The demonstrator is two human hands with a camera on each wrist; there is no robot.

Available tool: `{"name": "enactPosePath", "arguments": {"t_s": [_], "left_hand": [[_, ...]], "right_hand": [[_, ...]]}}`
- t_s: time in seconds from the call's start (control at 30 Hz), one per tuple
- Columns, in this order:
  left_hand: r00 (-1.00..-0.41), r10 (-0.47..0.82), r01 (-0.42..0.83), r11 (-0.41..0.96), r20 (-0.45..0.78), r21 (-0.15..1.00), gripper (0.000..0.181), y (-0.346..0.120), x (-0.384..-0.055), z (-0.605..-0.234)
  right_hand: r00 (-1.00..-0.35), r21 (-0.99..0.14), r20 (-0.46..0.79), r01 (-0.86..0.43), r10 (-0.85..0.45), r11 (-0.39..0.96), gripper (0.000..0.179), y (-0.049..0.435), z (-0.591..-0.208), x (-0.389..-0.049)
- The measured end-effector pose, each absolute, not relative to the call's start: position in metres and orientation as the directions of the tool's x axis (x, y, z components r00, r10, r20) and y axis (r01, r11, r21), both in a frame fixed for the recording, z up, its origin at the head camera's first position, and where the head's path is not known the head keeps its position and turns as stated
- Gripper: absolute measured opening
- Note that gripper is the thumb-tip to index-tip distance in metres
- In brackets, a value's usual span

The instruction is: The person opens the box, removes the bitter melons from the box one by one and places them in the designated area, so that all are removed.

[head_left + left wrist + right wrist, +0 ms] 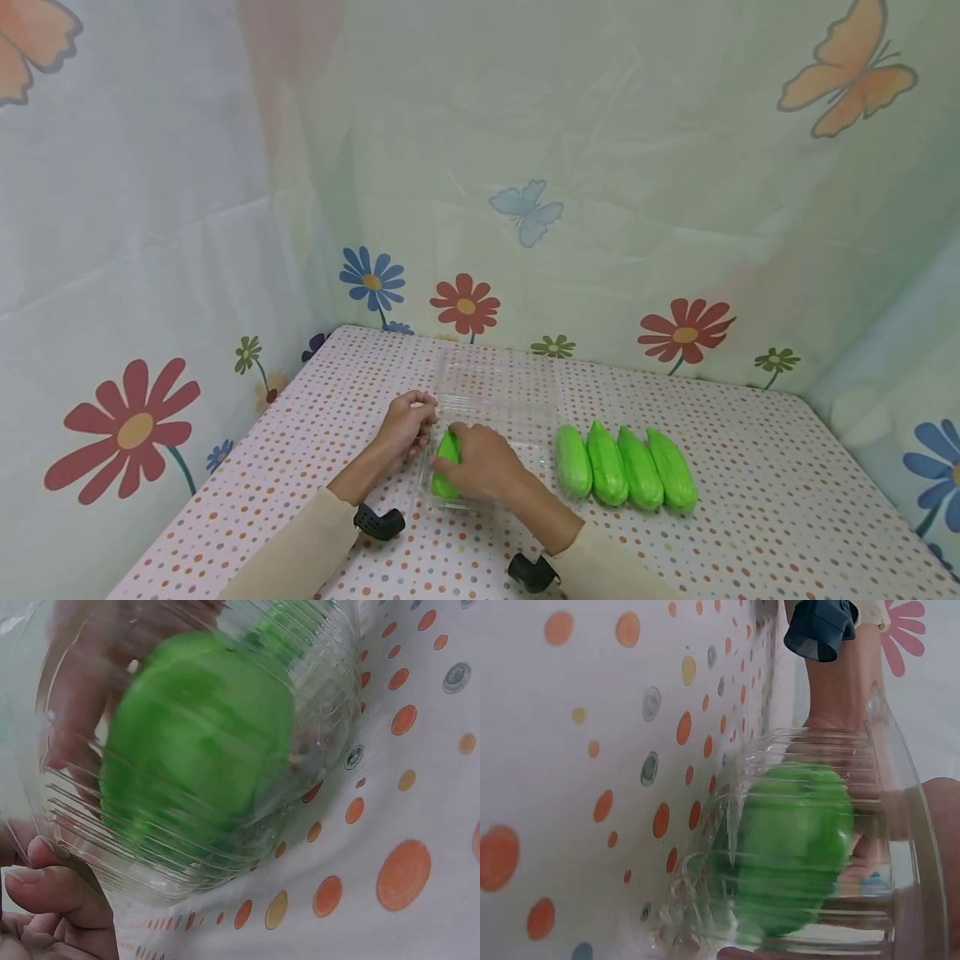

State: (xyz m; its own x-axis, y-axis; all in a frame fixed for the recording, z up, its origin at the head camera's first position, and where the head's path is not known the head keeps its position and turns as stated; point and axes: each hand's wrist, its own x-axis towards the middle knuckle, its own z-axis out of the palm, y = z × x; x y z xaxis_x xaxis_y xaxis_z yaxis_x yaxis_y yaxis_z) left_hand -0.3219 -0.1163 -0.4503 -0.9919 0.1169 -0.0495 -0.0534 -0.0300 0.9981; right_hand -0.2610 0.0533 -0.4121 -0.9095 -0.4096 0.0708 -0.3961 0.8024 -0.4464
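Observation:
A clear plastic clamshell container (534,433) lies with its lid (495,375) folded back toward the wall. Inside its left end is a long green gourd-like vegetable (447,479), tapered at the far end. My right hand (486,465) reaches into the container and grips this vegetable from above, thumb on the near side. At the container's left edge, my left hand (405,427) pinches the rim with bent fingers. In the left wrist view, the vegetable (199,735) shows through the ribbed clear wall. The right wrist view also shows the vegetable (791,840) behind plastic.
Several similar green vegetables (626,467) lie side by side just right of the container. All rest on a table with a dotted cover (757,500). A hanging cloth (637,167) with flowers and butterflies encloses the back and sides. Dark camera mounts sit on both wrists.

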Motion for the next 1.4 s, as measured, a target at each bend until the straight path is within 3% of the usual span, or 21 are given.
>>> {"name": "enactPosePath", "arguments": {"t_s": [0.17,0.47,0.73,1.0,1.23,1.4], "left_hand": [[-0.993,0.112,-0.042,-0.025,-0.039,0.999,0.031,-0.117,-0.322,-0.452],[-0.992,0.123,-0.048,-0.032,-0.043,0.998,0.034,-0.116,-0.322,-0.453],[-0.992,0.118,-0.054,-0.046,-0.048,0.997,0.036,-0.116,-0.324,-0.455],[-0.993,0.105,-0.066,-0.044,-0.061,0.997,0.037,-0.116,-0.324,-0.456],[-0.993,0.100,-0.073,-0.048,-0.068,0.996,0.039,-0.115,-0.323,-0.454],[-0.993,0.105,-0.066,-0.045,-0.061,0.997,0.039,-0.115,-0.324,-0.454]], "right_hand": [[-0.910,-0.433,0.083,-0.400,-0.406,0.808,0.060,0.047,-0.413,-0.261],[-0.917,-0.415,0.082,-0.388,-0.391,0.823,0.037,0.037,-0.419,-0.262],[-0.920,-0.236,0.087,-0.391,-0.381,0.890,0.045,0.038,-0.419,-0.260],[-0.934,-0.235,0.039,-0.354,-0.355,0.905,0.043,0.039,-0.427,-0.261],[-0.941,-0.167,0.011,-0.335,-0.338,0.927,0.065,0.041,-0.430,-0.265],[-0.940,-0.153,0.007,-0.338,-0.341,0.929,0.065,0.043,-0.430,-0.267]]}}
